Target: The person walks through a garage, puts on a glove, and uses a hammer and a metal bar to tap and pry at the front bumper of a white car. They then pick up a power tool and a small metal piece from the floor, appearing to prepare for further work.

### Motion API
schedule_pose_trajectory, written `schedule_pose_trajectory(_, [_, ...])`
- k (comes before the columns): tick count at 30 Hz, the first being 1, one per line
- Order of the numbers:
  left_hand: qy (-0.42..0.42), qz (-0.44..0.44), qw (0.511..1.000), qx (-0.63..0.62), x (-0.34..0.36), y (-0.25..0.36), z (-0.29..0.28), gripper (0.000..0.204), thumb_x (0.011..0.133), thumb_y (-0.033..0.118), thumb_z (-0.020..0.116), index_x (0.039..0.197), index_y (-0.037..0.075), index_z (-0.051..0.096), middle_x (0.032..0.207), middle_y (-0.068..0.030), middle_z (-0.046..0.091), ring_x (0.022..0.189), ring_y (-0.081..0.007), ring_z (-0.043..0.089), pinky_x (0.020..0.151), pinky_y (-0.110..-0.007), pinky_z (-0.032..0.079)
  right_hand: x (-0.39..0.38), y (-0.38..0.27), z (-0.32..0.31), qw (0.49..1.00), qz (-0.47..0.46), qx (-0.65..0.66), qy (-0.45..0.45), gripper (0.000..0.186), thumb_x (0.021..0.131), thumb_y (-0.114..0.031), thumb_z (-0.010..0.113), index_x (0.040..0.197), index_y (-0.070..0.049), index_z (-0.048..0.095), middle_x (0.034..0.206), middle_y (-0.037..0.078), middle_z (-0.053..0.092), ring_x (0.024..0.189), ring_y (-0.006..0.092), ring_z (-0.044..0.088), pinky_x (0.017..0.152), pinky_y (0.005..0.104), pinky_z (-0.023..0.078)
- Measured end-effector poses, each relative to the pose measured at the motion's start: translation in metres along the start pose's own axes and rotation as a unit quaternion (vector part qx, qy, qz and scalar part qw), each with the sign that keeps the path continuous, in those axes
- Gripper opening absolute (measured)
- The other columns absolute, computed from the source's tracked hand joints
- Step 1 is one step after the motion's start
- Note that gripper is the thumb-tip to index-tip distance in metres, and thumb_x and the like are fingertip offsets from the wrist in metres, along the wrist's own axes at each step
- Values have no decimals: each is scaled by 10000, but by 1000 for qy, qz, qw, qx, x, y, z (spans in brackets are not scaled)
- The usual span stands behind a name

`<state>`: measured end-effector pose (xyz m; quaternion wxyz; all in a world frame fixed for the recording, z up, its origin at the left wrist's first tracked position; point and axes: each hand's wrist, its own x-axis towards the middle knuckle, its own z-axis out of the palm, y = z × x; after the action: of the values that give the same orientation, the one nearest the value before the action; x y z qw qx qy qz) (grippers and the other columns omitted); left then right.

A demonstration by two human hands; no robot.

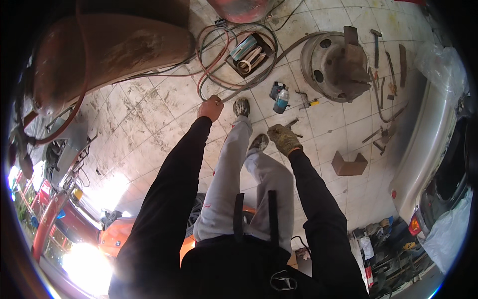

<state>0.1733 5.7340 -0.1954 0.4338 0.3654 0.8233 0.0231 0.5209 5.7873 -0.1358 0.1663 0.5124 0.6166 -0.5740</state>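
My left hand [211,108], bare, is closed in front of me at the end of a long grey-brown strip [251,84]. The strip curves away to the right toward a rusty wheel rim [318,67]. My right hand [285,139], in a dirty work glove, is closed around a dark tool [294,122]; two thin ends stick out past the fingers, and its kind is hard to make out. Beyond this hand stand a clear bottle with blue liquid [282,101] and a dark box-like item [277,89]. A small tool with a yellow part [313,102] lies to their right.
Hoses [204,47] coil around an open box of items [244,70]. A hammer [376,47] and several metal bars lie at far right, above a bent brown piece [349,165]. A car bumper [418,144] borders the right; a large rusty tank [114,47] stands left.
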Motion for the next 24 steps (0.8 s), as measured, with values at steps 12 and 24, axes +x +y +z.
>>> schedule_pose_trajectory(12, [97,203,966,125,197,65,100,297,990,359,636,1171,133,701,1023,-109,759,947,-347,728,802,-495,578,197,30,40,981,-36,169,87,244,993,-289,666,1105,-72,682,989,122,736,868,310,710,803,421,555])
schedule_pose_trajectory(24, [129,452,843,261,370,89,175,199,949,160,626,1137,96,637,1094,-181,649,851,-369,722,716,-462,586,423,55,23,914,-2,149,378,351,986,-323,604,1166,-39,705,1185,221,712,1129,425,656,965,500,520])
